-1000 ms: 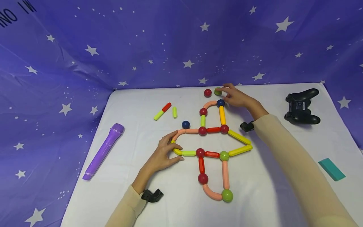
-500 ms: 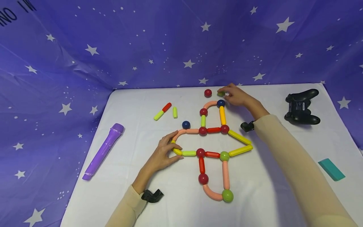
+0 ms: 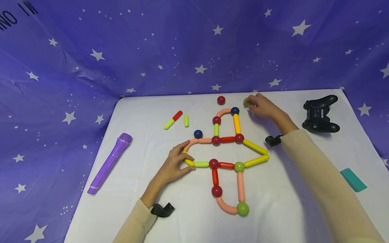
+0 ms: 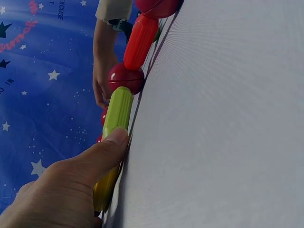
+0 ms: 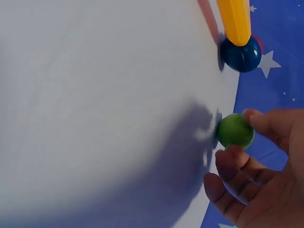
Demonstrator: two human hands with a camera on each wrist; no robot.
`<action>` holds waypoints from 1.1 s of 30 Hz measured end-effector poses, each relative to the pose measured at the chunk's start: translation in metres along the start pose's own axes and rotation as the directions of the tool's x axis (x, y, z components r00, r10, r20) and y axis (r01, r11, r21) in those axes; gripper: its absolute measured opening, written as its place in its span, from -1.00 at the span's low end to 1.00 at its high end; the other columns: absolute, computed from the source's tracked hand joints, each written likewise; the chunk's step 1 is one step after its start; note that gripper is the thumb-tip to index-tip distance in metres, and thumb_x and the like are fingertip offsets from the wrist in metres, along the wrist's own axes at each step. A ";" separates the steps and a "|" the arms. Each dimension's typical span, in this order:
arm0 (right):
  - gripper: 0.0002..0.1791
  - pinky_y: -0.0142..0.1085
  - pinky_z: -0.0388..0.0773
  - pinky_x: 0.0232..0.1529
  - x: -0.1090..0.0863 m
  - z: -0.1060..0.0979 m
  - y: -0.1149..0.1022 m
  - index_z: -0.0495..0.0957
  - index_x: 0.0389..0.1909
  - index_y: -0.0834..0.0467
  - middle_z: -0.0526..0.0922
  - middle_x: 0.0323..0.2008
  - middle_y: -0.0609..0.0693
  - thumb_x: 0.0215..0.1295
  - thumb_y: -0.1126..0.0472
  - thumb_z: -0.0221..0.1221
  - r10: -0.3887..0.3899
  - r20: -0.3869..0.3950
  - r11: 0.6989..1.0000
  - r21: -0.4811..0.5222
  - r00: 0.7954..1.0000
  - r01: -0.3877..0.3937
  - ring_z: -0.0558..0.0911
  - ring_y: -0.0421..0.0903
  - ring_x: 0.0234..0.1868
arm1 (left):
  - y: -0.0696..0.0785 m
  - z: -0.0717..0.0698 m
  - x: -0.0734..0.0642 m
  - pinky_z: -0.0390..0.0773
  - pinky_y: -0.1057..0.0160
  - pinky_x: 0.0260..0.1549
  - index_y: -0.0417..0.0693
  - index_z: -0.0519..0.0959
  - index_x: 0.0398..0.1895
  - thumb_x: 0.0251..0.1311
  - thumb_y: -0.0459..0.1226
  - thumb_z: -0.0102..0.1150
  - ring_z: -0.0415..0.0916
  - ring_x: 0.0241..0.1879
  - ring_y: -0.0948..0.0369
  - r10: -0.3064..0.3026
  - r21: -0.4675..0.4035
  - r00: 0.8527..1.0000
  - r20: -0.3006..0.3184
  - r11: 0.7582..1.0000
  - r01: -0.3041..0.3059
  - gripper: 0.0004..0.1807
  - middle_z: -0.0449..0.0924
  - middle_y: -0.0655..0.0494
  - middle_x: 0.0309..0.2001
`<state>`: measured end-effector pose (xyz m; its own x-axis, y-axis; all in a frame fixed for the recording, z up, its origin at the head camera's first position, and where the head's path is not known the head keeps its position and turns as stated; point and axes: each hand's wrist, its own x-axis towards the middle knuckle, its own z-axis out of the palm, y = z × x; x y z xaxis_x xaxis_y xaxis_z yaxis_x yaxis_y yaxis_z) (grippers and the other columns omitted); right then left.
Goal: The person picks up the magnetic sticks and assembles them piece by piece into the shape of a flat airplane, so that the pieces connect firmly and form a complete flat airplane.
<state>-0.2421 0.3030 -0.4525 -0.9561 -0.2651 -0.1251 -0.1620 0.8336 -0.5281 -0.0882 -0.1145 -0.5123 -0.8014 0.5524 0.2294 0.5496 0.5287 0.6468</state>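
Note:
Magnetic building sticks and balls form a joined shape on the white table. My left hand grips its left end at the yellow curved stick, with the thumb by the lime stick. Far back, my right hand pinches a green ball between thumb and fingertips, low over the table. The ball is partly hidden by the fingers in the head view. Left of that hand, a blue ball tops the orange-yellow stick. A loose red ball lies behind the shape.
A loose lime stick and a red-and-lime pair lie back left, near a blue ball. A purple microphone-like tube lies left. At right are a black game controller and a teal block.
My right hand has taken hold of the green ball and moved it to the right, away from the loose red ball. My left hand has stayed in place.

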 end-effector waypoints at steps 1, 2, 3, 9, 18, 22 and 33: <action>-0.76 -0.01 0.39 -0.11 -0.003 0.000 0.002 0.49 0.01 0.22 0.41 -0.13 0.27 0.38 0.29 0.00 0.000 -0.017 1.000 -0.008 1.000 0.000 0.40 0.16 -0.13 | 0.000 0.000 0.000 0.22 -0.15 0.34 0.16 0.68 -0.20 0.00 -0.10 0.50 0.13 0.45 0.05 -0.002 -0.001 1.000 0.001 1.000 0.002 -0.72 0.18 0.07 0.47; -0.79 -0.05 0.35 -0.18 -0.005 0.001 0.003 0.49 -0.04 0.22 0.39 -0.17 0.26 0.37 0.28 0.02 0.003 -0.031 1.000 -0.008 1.000 -0.003 0.38 0.14 -0.16 | 0.000 0.001 0.000 0.22 -0.15 0.34 0.16 0.68 -0.20 0.00 -0.10 0.49 0.13 0.45 0.05 -0.002 -0.002 1.000 0.001 1.000 0.002 -0.72 0.18 0.07 0.48; -0.81 -0.08 0.32 -0.22 -0.007 0.001 0.004 0.48 -0.07 0.21 0.36 -0.17 0.25 0.37 0.27 0.03 0.006 -0.043 1.000 -0.007 0.999 -0.006 0.38 0.13 -0.18 | 0.000 0.000 0.000 0.21 -0.15 0.34 0.16 0.68 -0.20 0.00 -0.09 0.49 0.12 0.45 0.06 -0.005 -0.003 1.000 0.002 1.000 0.005 -0.72 0.17 0.08 0.48; -0.70 0.02 0.40 -0.10 -0.014 0.002 0.007 0.46 0.09 0.15 0.19 0.11 0.30 0.36 0.27 0.06 0.025 -0.067 0.999 0.041 0.997 -0.022 0.41 0.19 -0.12 | 0.000 0.001 -0.001 0.21 -0.14 0.34 0.17 0.68 -0.19 0.01 -0.08 0.49 0.12 0.45 0.07 -0.008 -0.002 1.000 0.003 1.000 0.008 -0.72 0.17 0.09 0.48; -0.69 0.10 0.42 -0.01 -0.044 0.003 0.012 0.52 0.08 0.22 0.36 -0.04 0.35 0.34 0.30 0.09 0.037 0.027 0.999 -0.001 0.999 -0.036 0.42 0.21 -0.11 | 0.000 0.003 0.001 0.20 -0.11 0.36 0.17 0.68 -0.19 0.01 -0.06 0.48 0.10 0.46 0.08 -0.010 0.003 1.000 0.010 1.000 0.010 -0.72 0.16 0.11 0.48; -0.71 -0.05 0.45 -0.16 -0.088 0.006 0.015 0.54 0.08 0.18 0.39 -0.14 0.28 0.37 0.26 0.13 0.019 0.054 1.000 0.006 0.998 -0.020 0.42 0.11 -0.21 | 0.002 0.002 0.002 0.21 -0.12 0.35 0.17 0.68 -0.19 0.01 -0.06 0.49 0.11 0.46 0.08 -0.006 0.016 1.000 0.009 1.000 0.006 -0.71 0.17 0.11 0.48; -0.70 -0.26 0.33 -0.31 -0.181 0.033 0.002 0.56 0.09 0.14 0.41 -0.24 0.13 0.37 0.21 0.17 0.040 0.100 0.991 0.123 0.994 -0.053 0.37 -0.04 -0.28 | 0.001 0.001 0.001 0.24 -0.15 0.33 0.16 0.68 -0.19 0.00 -0.06 0.49 0.13 0.45 0.06 -0.010 0.010 1.000 0.002 1.000 0.010 -0.71 0.18 0.09 0.48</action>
<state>-0.0614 0.3367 -0.4583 -0.9326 -0.2784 -0.2296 -0.0804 0.7806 -0.6199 -0.0883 -0.1131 -0.5120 -0.8063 0.5485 0.2216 0.5441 0.5405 0.6417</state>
